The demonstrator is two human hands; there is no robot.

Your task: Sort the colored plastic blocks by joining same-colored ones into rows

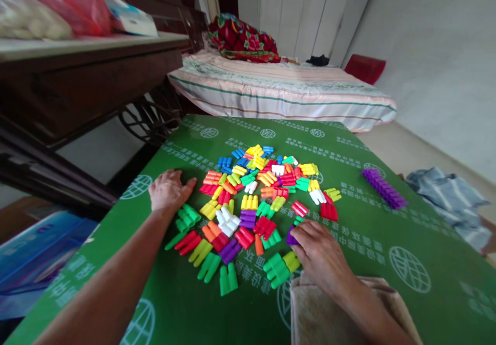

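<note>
Right hand [320, 252] pinches a purple block [291, 235] at its fingertips; left hand [168, 191] lies unclenched, far across the block pile [249, 202] from that grip. Judged light, stiff, smooth plastic, slightly slippery; best held across opposite sides.

The left hand [167, 191] lies palm down, thumb [189, 186] spread, its bare forearm [116, 272] stretched forward. The right hand [321, 251] curls inward, thumb and fingertips [299, 233] drawn together.
</note>
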